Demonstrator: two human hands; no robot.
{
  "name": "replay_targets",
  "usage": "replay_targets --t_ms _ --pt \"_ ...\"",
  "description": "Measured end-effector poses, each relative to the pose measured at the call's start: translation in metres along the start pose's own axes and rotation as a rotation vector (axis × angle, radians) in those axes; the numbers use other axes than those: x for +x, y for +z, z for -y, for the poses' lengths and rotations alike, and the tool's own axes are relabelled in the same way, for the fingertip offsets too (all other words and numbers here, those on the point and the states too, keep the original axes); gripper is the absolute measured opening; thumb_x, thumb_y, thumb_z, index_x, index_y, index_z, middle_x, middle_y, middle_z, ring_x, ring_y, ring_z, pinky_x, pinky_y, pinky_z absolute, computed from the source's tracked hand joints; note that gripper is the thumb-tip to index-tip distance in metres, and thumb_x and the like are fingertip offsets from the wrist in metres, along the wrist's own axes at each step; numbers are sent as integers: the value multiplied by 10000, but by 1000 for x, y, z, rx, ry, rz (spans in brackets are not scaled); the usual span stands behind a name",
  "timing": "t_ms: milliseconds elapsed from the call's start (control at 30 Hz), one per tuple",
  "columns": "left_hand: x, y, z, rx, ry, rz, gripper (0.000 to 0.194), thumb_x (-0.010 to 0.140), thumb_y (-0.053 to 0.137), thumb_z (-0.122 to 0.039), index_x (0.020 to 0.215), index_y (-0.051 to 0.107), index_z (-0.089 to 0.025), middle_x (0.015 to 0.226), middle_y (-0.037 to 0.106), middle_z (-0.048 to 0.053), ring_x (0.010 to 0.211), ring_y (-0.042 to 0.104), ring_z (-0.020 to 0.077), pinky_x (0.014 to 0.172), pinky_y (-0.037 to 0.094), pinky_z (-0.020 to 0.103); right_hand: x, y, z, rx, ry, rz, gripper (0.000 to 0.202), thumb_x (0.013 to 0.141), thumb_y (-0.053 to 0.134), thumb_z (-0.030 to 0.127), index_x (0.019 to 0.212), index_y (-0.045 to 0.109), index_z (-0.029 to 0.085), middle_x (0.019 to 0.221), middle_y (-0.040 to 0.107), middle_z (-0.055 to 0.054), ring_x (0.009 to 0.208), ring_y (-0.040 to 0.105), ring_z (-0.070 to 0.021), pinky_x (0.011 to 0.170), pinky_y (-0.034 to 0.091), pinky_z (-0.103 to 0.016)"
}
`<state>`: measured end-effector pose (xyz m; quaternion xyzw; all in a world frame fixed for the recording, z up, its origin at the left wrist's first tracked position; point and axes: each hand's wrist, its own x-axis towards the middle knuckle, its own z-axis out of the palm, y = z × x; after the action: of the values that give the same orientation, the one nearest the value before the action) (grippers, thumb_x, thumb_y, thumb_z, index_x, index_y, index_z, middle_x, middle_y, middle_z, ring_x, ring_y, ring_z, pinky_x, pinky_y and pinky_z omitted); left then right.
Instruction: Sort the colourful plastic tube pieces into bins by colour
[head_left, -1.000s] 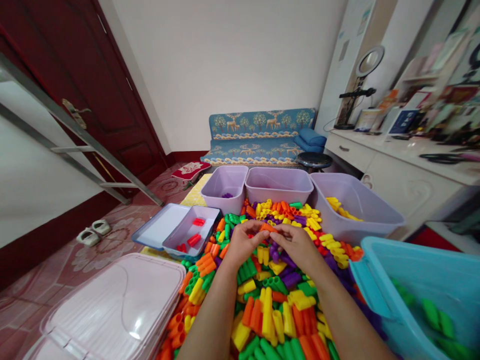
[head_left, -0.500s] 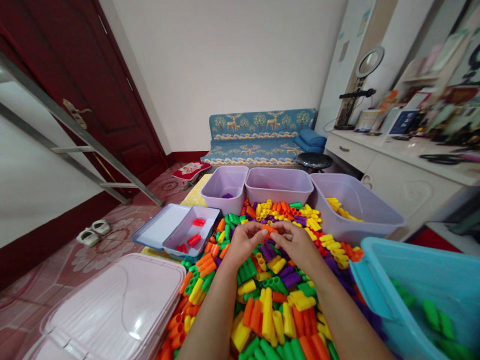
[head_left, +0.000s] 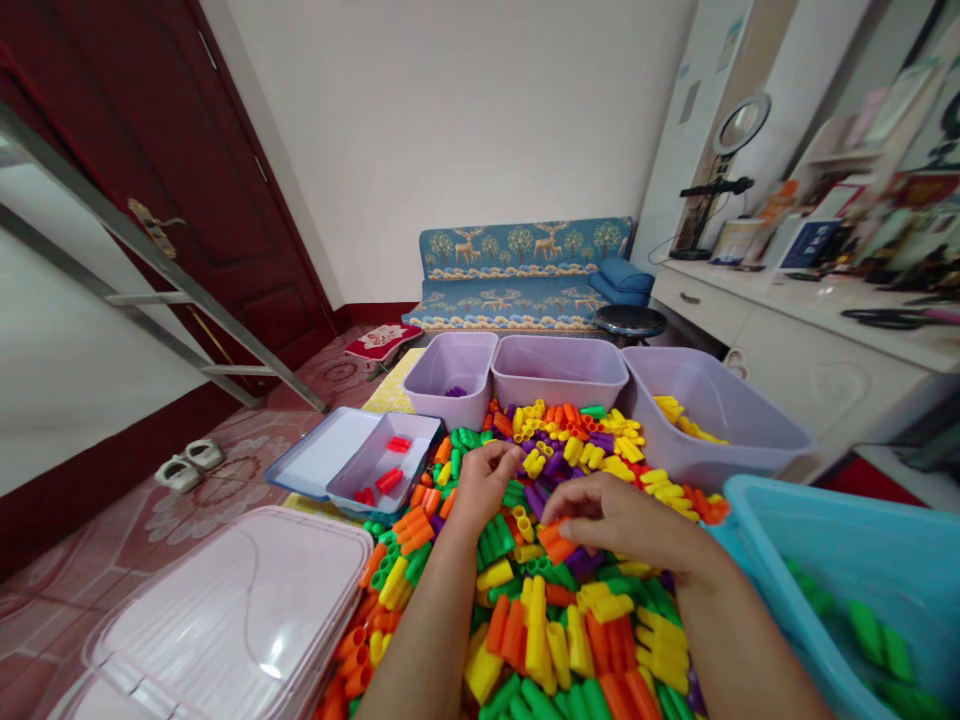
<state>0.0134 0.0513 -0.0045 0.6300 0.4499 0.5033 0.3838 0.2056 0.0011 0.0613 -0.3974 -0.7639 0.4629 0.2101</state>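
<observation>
My right hand (head_left: 611, 520) holds an orange plastic tube piece (head_left: 556, 541), made of tubes side by side, low over the pile. To its left, my left hand (head_left: 486, 487) has its fingers curled in with thumb and fingertips together; whatever may be between them is hidden. Both hands are above a wide heap of short plastic tubes (head_left: 587, 645) in green, yellow, orange, purple and red, many joined in rows. Purple pieces (head_left: 535, 500) lie between the hands.
Lilac bins (head_left: 559, 378) stand behind the heap; the right one (head_left: 720, 455) holds yellow pieces. A turquoise bin (head_left: 862, 510) at right has green pieces. At left are a shallow box (head_left: 386, 495) with red pieces and a clear lid (head_left: 232, 600). A ladder (head_left: 187, 290) leans beyond.
My hands have moved apart. My right hand has drawn down towards me with the orange piece, which both hands were touching before. My left hand has stayed nearly in place.
</observation>
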Motion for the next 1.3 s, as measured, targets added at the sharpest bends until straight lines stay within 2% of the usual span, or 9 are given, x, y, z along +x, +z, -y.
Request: replay_targets --t_ms 67,200,267,400,567,733,833,1033,1300 --pt "0 0 1 4 6 8 323 829 561 -413 755 664 -117 648 616 15 611 540 121 577 407 211 1 -1 -2 88 22 -65 157 746 605 229 854 712 191 735 687 -10 636 611 -138 558 469 -222" --pt "0 1 3 23 2 7 325 838 544 -406 766 671 -116 654 630 24 611 549 128 575 406 215 13 -2 -5 455 -138 -739 401 766 652 353 1153 599 258 1123 653 -44 906 657 -172 771 531 -297" --pt "0 1 4 78 9 -7 313 842 536 -392 790 681 -119 681 644 34 622 554 134 578 404 218 17 -5 -5 529 -220 -864 524 745 689 363 1237 522 291 1242 597 -47 1023 633 -187 860 514 -332" --pt "-1 -1 0 292 63 -77 241 832 538 -320 808 700 -143 743 675 49 660 574 148 615 398 232 13 -11 -14 306 -75 -807 394 735 682 413 1075 631 220 1095 675 -79 964 650 -221 834 522 -364" --pt "-8 -3 -16 678 -22 -238 316 834 517 -424 739 713 -195 699 682 79 660 598 206 606 353 272 1 -13 -38 -225 130 -496 428 662 724 437 1042 689 244 972 719 -83 854 668 -260 774 511 -378" --pt "-13 0 -21 747 -121 -113 429 767 551 -575 700 733 -193 637 684 107 670 632 246 647 389 289 -3 -7 -45 -583 234 -340 685 495 816 430 1148 648 310 1129 680 -77 1028 617 -338 857 458 -412" --pt "-13 1 -20 707 -91 -4 471 757 546 -614 807 759 -197 675 706 115 722 657 274 673 416 299 2 -2 -44 -600 258 -303 716 548 784 397 1228 601 267 1204 640 -112 1103 578 -352 913 433 -452" --pt "-13 -2 -21 390 -44 263 516 787 560 -564 1195 634 -257 1089 699 70 921 655 258 791 464 311 13 9 -49 -415 195 -255 740 624 726 271 1327 497 234 1356 527 -122 1207 520 -316 1005 390 -463" --pt "-11 1 -22 -69 13 315 669 703 696 -172 1336 482 -196 1282 571 97 1109 573 235 920 465 312 23 15 -44 1 -18 -411 661 672 581 104 1315 480 220 1317 558 -78 1185 540 -234 1018 406 -422"
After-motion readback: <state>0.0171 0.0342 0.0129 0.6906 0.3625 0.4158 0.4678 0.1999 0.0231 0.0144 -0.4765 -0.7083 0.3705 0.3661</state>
